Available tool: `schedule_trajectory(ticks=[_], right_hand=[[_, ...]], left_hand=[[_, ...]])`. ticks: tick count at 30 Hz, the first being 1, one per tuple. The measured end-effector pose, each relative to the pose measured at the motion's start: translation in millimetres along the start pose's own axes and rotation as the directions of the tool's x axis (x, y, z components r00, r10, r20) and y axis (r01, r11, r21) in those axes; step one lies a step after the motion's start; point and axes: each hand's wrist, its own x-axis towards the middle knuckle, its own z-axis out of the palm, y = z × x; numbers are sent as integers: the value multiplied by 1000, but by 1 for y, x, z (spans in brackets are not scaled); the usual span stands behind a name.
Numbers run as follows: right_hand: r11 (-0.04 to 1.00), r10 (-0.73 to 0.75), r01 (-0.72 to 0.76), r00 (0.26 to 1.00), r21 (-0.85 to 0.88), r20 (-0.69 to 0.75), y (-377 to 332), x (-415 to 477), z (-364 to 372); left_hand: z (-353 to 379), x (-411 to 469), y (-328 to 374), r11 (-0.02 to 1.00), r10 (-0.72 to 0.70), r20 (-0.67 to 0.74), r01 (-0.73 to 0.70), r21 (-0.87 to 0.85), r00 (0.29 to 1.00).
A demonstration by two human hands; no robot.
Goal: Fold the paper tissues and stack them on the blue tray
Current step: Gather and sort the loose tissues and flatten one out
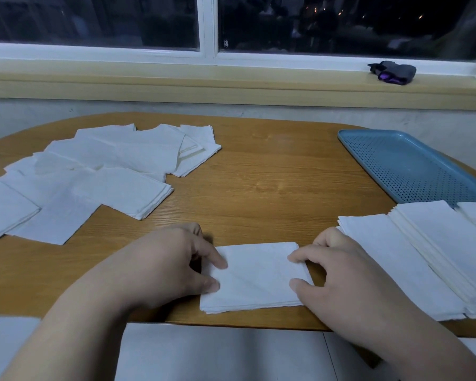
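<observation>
- Wood table (259, 171) under a dark window.
- Folded tissue (256, 276) lies between the hands.
- Left hand (176, 262) and right hand (341, 273) press thumb and forefinger on its ends, gripping nothing, likely to set the crease.
- Tray (396, 160) sits beyond right hand, with no tissues on it yet.

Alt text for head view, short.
Bare left hand and right hand press the ends of a folded tissue near the front edge of a wooden table. Loose tissues lie spread at left; a neater pile sits right, by a blue tray.
</observation>
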Motion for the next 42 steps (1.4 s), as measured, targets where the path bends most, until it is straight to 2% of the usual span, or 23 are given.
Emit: schedule_trajectory(ticks=[8,14,23,29,38,42], right_hand=[[999,5,-6,999,-37,-44,0,4,-1],[989,5,18,988,148,-154,-15,11,-2],[964,-108,126,990,234,-89,-64,21,19],[953,-155,172,984,251,-85,-108,54,20],[972,-223,221,975,82,13,-175,122,42],[980,-194,192,979,51,54,-198,151,50]], left_hand=[[6,0,-4,998,56,-48,-56,-6,997],[-4,-8,-11,996,57,-154,-66,-55,987],[-26,-32,-40,996,-68,-233,54,-67,970],[-42,-50,-60,970,-216,-369,156,-184,904],[-53,-61,-82,936,-341,-458,248,-251,821],[-58,-63,-89,919,-380,-469,266,-291,798]])
